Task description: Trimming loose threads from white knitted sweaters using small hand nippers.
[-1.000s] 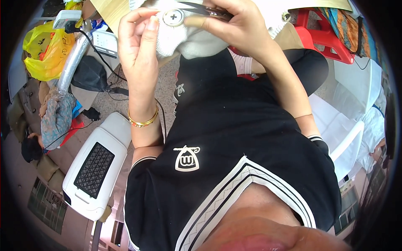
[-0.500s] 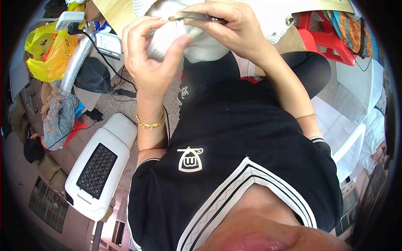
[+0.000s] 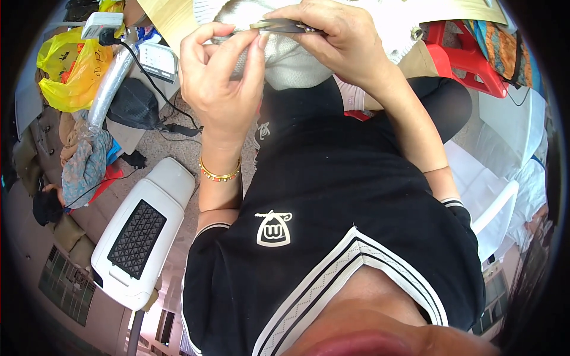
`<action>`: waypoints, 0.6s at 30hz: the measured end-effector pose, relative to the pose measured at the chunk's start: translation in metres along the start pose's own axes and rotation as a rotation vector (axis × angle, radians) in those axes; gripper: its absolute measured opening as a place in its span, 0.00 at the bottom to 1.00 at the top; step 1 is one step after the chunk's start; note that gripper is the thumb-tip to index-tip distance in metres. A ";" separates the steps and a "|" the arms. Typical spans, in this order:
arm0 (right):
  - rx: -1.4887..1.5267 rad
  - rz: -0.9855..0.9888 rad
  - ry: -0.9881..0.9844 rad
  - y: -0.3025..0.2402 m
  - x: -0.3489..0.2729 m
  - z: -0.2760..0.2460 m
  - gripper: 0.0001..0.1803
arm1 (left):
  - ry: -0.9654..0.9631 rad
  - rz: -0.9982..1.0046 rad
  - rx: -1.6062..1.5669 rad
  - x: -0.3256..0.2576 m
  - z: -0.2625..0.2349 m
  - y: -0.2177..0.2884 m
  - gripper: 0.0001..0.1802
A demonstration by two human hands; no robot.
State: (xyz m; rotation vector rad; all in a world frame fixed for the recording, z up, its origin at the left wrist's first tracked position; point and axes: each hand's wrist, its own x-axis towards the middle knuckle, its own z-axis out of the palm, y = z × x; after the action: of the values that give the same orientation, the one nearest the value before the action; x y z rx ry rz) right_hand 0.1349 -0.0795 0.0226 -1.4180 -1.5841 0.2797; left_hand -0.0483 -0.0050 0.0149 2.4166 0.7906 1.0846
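Hands: left hand point(image 3: 222, 89) pinching, right hand point(image 3: 332, 38) gripping small dark snips point(image 3: 285, 25), both closed on a white knitted garment point(image 3: 291, 62) held between them at chest height; likely soft, light, stretchy, best held by bunched fabric.

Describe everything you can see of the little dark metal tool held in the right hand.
The small dark tool looks like metal thread snips: slim, flat, dark grey, with a paler tip pointing toward the left hand. It lies almost level at the top of the picture. The right hand pinches it from above, hiding its rear part, and the left thumb and forefinger meet near its tip. Just behind it is a whitish knitted cloth. Whether its blades are apart is unclear.
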 end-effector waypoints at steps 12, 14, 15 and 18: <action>0.223 -0.167 0.030 0.017 0.000 0.008 0.11 | 0.069 -0.154 -0.430 -0.006 0.012 -0.010 0.06; 0.362 0.324 -0.144 0.003 0.002 -0.002 0.10 | 0.067 -0.169 -0.456 -0.007 0.014 -0.011 0.05; 0.362 0.327 -0.138 0.002 0.003 -0.004 0.10 | 0.067 -0.184 -0.481 -0.007 0.015 -0.011 0.05; 0.419 0.405 -0.190 -0.003 0.005 -0.008 0.12 | 0.097 -0.208 -0.520 -0.006 0.019 -0.009 0.04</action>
State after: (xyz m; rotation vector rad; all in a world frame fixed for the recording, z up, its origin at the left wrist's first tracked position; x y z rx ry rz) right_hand 0.1393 -0.0794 0.0311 -1.3921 -1.2709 0.9527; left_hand -0.0400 -0.0039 -0.0054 1.8219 0.6701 1.1588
